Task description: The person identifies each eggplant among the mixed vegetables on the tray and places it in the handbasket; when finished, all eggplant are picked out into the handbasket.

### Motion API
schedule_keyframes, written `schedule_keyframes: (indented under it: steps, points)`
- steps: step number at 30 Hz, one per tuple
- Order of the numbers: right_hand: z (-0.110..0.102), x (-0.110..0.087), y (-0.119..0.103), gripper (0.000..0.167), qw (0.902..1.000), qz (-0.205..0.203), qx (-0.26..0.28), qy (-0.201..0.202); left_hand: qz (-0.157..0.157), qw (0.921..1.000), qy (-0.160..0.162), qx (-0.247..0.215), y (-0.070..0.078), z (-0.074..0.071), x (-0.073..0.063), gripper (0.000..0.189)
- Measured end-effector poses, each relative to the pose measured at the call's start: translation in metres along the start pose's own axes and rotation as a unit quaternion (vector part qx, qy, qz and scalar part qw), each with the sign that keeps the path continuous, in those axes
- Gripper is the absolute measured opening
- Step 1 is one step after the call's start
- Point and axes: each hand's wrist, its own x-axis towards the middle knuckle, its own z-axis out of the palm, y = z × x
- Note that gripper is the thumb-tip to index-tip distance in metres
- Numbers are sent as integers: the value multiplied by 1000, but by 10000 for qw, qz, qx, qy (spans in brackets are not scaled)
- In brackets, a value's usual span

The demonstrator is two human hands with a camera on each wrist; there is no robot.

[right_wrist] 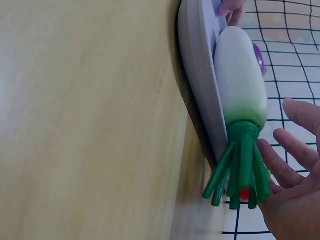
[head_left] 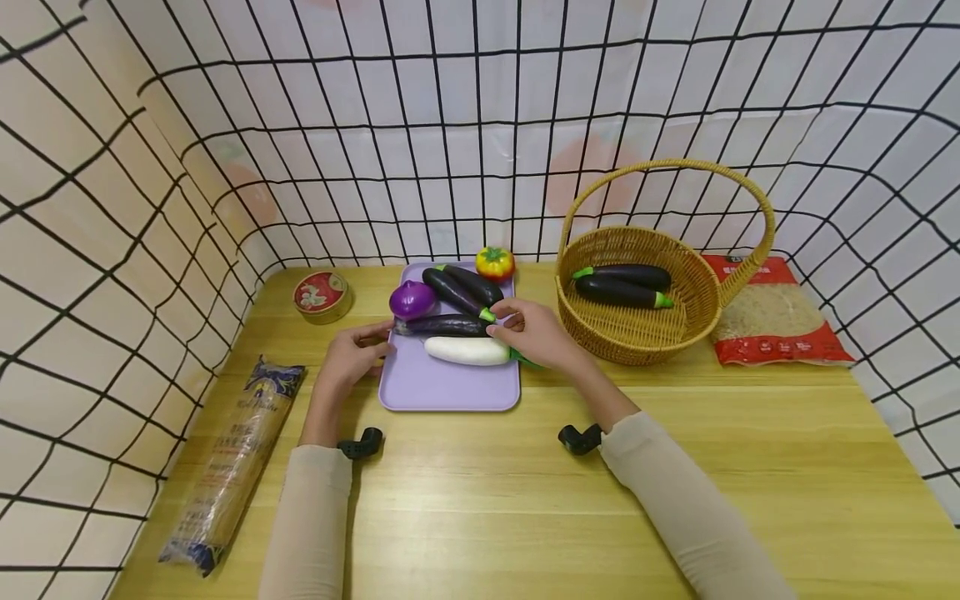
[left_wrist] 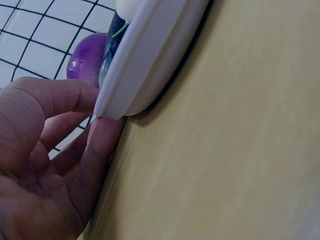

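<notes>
A lilac tray carries a purple onion, three dark eggplants and a white radish with green stalks. My left hand is at the tray's left edge; in the left wrist view its fingers pinch the rim from two sides. Thumb and fingers of my right hand spread around the stem end of the lowest eggplant. Seen from the right wrist, that hand has loosely extended fingers behind the green stalks, and the eggplant is hidden there.
Right of the tray stands a wicker basket with a tall handle, holding two eggplants. A red-yellow bell pepper sits at the tray's back corner. A round tin, a long noodle pack and a red bag lie around.
</notes>
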Motion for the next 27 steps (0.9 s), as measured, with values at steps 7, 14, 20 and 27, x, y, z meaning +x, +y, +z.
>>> schedule_keyframes:
  steps: [7,14,20,27]
  points:
    - [7,7,-1,40,9999,31,-31,-104,37,10000,5,8,-1,0,1,47]
    - [11,13,-6,44,9992,-63,-335,-220,16,10000,16,-14,-2,-1,1,47]
    - [15,20,-8,43,9968,-159,-757,-186,-1,10000,5,26,0,-2,-1,48]
    - [16,25,-9,41,9942,-221,-1012,-299,9,10000,25,24,1,-1,0,48]
